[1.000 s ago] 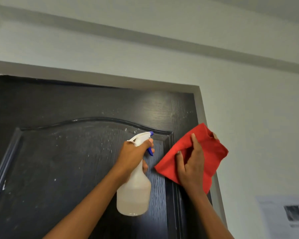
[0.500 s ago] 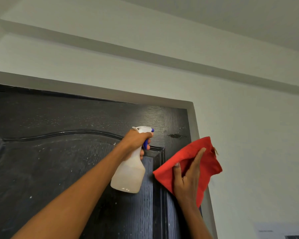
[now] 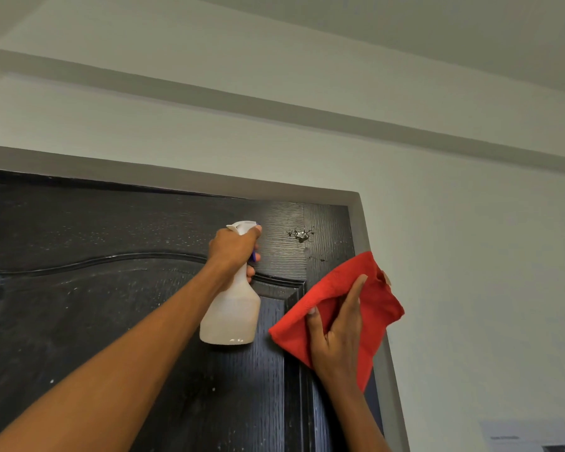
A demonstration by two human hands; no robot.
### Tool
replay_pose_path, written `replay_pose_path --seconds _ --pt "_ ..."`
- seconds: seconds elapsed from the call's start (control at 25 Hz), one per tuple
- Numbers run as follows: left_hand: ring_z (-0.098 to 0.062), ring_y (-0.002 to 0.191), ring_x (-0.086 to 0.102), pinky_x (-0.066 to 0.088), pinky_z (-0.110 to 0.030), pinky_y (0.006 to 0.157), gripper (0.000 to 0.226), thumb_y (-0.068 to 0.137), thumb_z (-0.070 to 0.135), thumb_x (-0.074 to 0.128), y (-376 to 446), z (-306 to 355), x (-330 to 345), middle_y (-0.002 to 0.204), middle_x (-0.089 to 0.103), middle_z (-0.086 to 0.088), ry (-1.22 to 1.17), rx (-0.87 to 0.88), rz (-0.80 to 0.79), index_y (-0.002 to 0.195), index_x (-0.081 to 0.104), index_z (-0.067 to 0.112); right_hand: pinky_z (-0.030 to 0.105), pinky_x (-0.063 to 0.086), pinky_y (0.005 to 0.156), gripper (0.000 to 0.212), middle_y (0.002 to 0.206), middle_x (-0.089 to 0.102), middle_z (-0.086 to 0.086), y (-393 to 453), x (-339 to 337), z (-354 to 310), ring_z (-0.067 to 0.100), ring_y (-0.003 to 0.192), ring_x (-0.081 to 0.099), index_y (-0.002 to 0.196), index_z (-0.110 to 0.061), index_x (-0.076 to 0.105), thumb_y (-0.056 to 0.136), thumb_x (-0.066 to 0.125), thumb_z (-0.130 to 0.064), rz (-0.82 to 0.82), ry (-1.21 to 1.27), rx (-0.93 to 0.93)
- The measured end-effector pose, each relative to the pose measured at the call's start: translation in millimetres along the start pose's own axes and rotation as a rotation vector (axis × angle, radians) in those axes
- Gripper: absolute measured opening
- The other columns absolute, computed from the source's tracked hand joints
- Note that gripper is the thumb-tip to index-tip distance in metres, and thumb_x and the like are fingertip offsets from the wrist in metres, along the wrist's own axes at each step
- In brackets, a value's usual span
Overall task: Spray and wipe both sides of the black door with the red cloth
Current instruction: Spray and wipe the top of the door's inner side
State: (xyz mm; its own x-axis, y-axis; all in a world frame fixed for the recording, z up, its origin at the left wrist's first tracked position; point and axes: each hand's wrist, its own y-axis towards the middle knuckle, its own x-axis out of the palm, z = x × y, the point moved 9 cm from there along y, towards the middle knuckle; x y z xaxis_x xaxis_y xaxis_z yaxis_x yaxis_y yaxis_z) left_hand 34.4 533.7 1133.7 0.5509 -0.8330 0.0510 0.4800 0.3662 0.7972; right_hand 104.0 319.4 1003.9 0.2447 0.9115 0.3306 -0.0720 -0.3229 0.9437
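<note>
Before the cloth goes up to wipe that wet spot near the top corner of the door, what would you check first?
1. Wet patch on the door: there, glistening near the top right corner. Ok.
2. Red cloth in the right hand: held, just below the patch. Ok.
3. Cloth flat on the door: cannot tell.
4. Spray bottle in the left hand: gripped at the neck. Ok.
5. Bottle clear of the wipe path: to the left of the patch. Ok.
6. Liquid left in the bottle: cannot tell.
</note>
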Motion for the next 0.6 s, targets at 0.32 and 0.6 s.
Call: replay_pose_path --seconds 0.32,0.6 --pt "-0.02 0.044 0.055 0.048 -0.028 0.045 0.042 0.097 0.045 0.061 -28 -26 -47 0.076 0.071 -0.016 0.196 -0.167 -0.021 0.093 0.068 0.004 0.053 0.019 0.124 0.091 0.173 0.004 -0.003 -20 -5 2 0.03 0.155 0.02 0.158 -0.047 -0.018 0.095 0.046 -0.059 -0.004 -0.008 0.035" --pt "-0.019 0.047 0.051 0.046 -0.028 0.051 0.044 0.095 0.048 0.062 -70 -50 -69 0.07 0.066 -0.013 0.255 -0.271 -0.113 0.09 0.068 0.005 0.049 0.014 0.126 0.089 0.172 0.001 -0.003 -57 -6 0 0.029 0.154 0.019 0.159 -0.042 -0.019 0.095 0.035 -0.075 -0.051 -0.06 0.047"
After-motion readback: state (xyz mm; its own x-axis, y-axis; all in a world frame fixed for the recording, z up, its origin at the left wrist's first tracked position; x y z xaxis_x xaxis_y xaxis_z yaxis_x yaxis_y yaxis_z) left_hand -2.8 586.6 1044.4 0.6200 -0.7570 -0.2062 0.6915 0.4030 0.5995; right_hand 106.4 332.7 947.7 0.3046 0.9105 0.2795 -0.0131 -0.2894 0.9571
